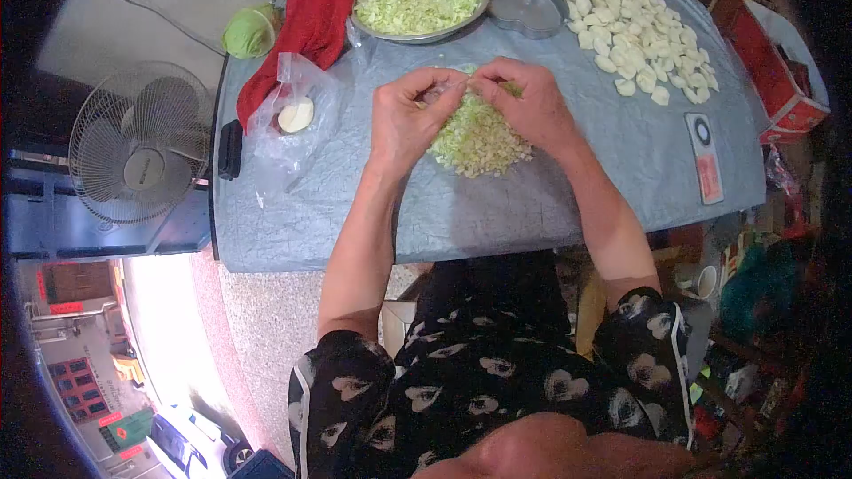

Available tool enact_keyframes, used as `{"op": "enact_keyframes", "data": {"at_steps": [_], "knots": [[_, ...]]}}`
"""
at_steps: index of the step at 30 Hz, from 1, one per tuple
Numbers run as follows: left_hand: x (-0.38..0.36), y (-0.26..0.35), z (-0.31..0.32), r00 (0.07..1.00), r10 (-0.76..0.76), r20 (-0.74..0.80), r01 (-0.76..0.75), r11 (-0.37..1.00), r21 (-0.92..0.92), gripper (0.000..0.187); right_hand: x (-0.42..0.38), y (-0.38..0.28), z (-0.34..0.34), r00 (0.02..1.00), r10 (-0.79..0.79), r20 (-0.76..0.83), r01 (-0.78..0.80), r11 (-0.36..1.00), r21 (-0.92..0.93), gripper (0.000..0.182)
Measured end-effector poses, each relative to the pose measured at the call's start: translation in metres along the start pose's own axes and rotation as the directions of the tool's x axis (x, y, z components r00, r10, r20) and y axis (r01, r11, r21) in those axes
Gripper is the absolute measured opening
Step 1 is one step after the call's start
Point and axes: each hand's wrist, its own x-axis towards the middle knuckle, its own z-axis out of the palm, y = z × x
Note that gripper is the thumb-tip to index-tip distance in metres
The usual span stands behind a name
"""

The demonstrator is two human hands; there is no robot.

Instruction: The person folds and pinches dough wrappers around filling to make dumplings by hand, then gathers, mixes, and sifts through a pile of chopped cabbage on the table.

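Observation:
Above a pile of finely chopped pale-green cabbage [484, 140] on the table, my two hands meet at the fingertips. My left hand [417, 108] is closed in a pinch, thumb against forefinger. Facing it, my right hand [524, 105] pinches at the same spot, its fingers curled. Whatever sits between the fingertips is too small to make out. Behind the hands stands a round metal dish [421, 34] filled with shredded cabbage [417, 0].
Many small pale pieces of dough [635, 31] are spread at the back right, beside a metal mould [528, 7]. A phone-like device [704, 158] lies at right. On the left are a plastic bag with a pale round piece [295, 114], a red cloth [311, 13], a cabbage [251, 32] and a fan [142, 142].

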Motion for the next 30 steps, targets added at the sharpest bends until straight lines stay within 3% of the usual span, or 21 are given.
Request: {"op": "enact_keyframes", "data": {"at_steps": [4, 5, 7, 14, 19, 24, 30], "knots": [[0.000, 0.010, 0.000, 0.999, -0.003, 0.033, 0.001, 0.997, 0.082, 0.020, 0.001, 0.007, 0.000, 0.999, -0.033, -0.043, 0.030, 0.997, -0.066, 0.017], [-0.004, 0.018, 0.001, 0.998, -0.067, 0.007, 0.066, 0.993, 0.095, 0.023, 0.000, 0.008, 0.002, 0.998, -0.014, -0.062, 0.014, 1.000, -0.003, 0.020], [-0.001, 0.005, 0.000, 0.999, -0.053, 0.006, 0.052, 0.993, 0.107, 0.028, 0.000, 0.009, 0.001, 0.999, 0.010, -0.035, -0.006, 0.995, 0.103, 0.024], [-0.005, 0.014, 0.005, 0.955, 0.295, 0.040, -0.293, 0.907, 0.301, 0.014, -0.002, 0.013, -0.002, 0.998, -0.055, -0.037, 0.063, 0.963, 0.262, 0.017], [-0.004, 0.019, 0.005, 0.912, 0.404, 0.067, -0.401, 0.846, 0.353, 0.012, 0.003, 0.017, 0.004, 0.998, -0.054, -0.027, 0.060, 0.941, 0.334, 0.013], [-0.004, 0.013, 0.006, 0.913, 0.408, 0.022, -0.393, 0.862, 0.319, 0.014, 0.003, 0.013, 0.004, 0.999, -0.042, -0.023, 0.047, 0.914, 0.404, 0.011], [-0.006, 0.015, 0.008, 0.865, 0.500, 0.035, -0.474, 0.794, 0.381, 0.011, 0.001, 0.011, 0.003, 0.999, -0.040, -0.013, 0.042, 0.923, 0.381, 0.011]]}}
